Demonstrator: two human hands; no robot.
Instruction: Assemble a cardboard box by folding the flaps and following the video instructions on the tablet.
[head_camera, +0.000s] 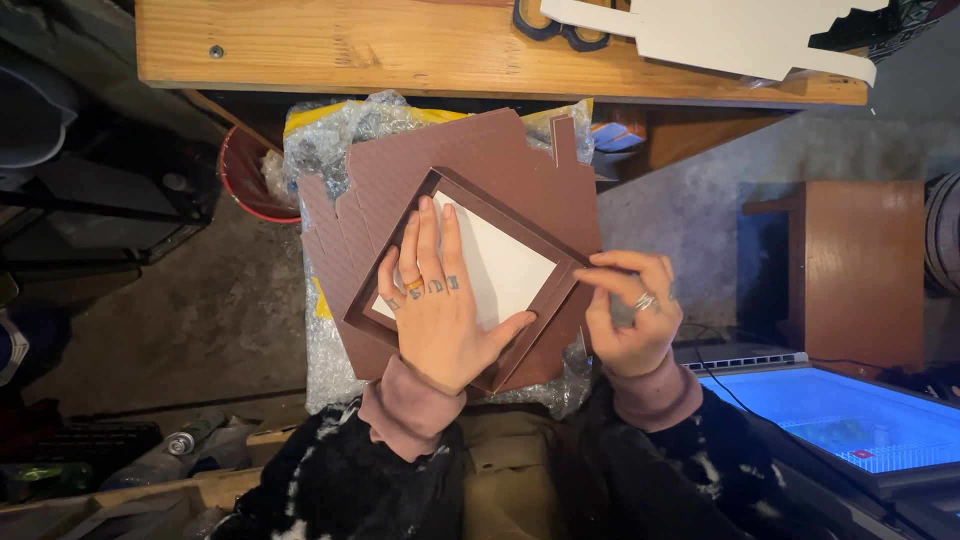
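Sleeves: dusty pink cuffs (405, 415) under a black and white mottled top, nearest the viewer, just behind both wrists.
Left hand (437, 305): laid flat, palm down, fingers straight and slightly spread, thumb out to the side; it grips nothing and presses on the white panel and the lower frame edge.
Right hand (630, 310): fingers curled in, thumb and forefinger tips pinched narrow on the right corner of the brown cardboard piece.
Brown cardboard piece (480, 160): a ribbed sheet with a notched outline and a raised square frame set cornerwise, lying under both hands; its upper edge runs well beyond the fingertips.
White panel (510, 265): inside the frame, directly under and just beyond the left fingertips.
Bubble wrap (330, 345): a clear bundle beneath the cardboard, showing left of the left hand's fingers and beyond the cardboard's top edge.
Red bucket (250, 180): beyond and to the left of the left fingertips, partly hidden by the wrap.
Lit blue panel (850, 415): right of the right hand, well apart.
Wooden bench (400, 45): farthest beyond the fingertips, carrying a white cut-out board (730, 35) and black scissor handles (560, 25).
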